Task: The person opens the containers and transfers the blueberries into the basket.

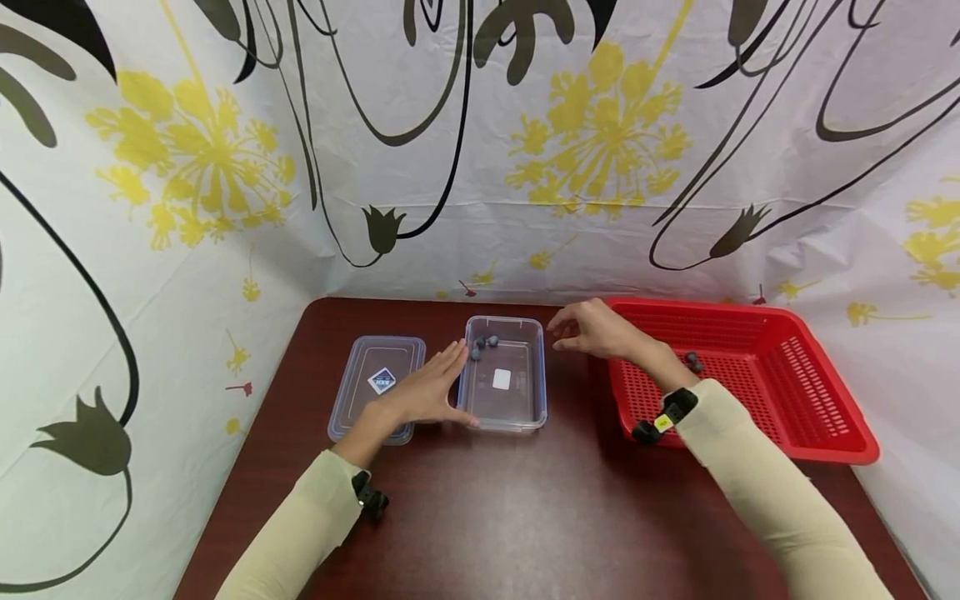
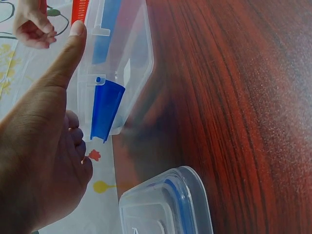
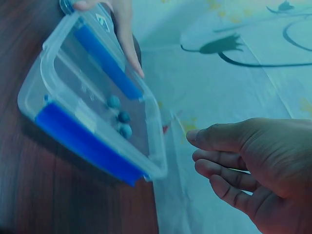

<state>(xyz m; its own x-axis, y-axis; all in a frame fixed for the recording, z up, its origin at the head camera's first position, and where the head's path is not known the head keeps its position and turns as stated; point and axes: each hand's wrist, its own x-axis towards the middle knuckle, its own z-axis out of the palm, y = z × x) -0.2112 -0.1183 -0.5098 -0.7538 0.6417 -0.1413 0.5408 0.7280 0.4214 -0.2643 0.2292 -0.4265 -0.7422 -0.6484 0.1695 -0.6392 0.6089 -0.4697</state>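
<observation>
A clear plastic container with blue side latches stands on the table. Inside it, toward the back left, sit three small round blue-grey balls that look like blueberries. My left hand is at the container's left side, fingers straight along the wall and thumb spread toward the front rim. Just off the container's right side hovers my right hand, its fingers loosely bent; the right wrist view shows nothing between them. The container's clear lid lies flat to the left, partly covered by my left hand.
A red plastic basket stands on the right with a few similar balls in it; my right forearm crosses over its left part. The dark wooden table ends at a patterned cloth behind.
</observation>
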